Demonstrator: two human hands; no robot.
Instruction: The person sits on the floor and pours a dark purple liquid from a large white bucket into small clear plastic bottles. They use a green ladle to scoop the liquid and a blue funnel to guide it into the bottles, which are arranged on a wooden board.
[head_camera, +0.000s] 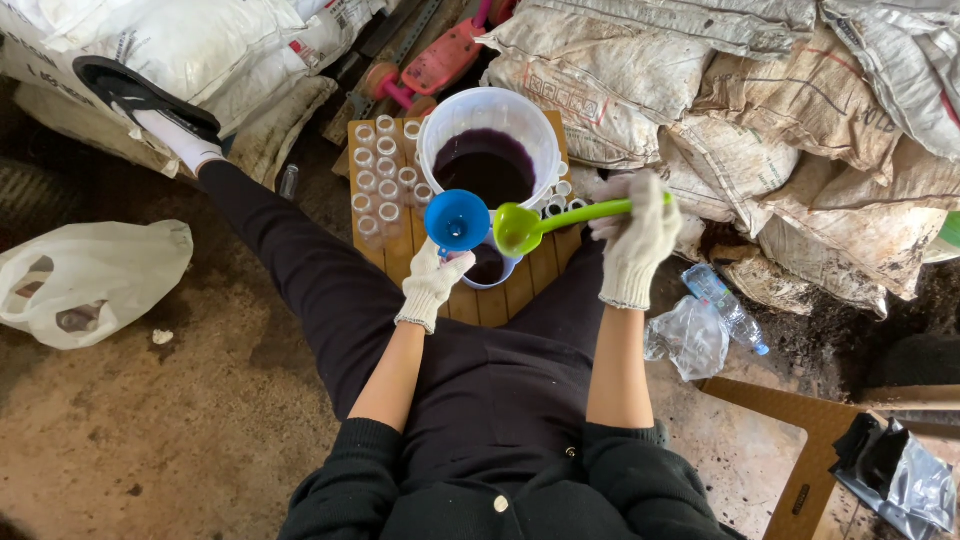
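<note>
A blue funnel is held upright by the gloved left hand, fingers closed around its stem, near the middle of the wooden board. A green ladle is gripped by its handle in the gloved right hand, bowl just beside the funnel. A white bucket of dark purple liquid stands at the board's far edge, small clear bottles ranged over the far left corner.
</note>
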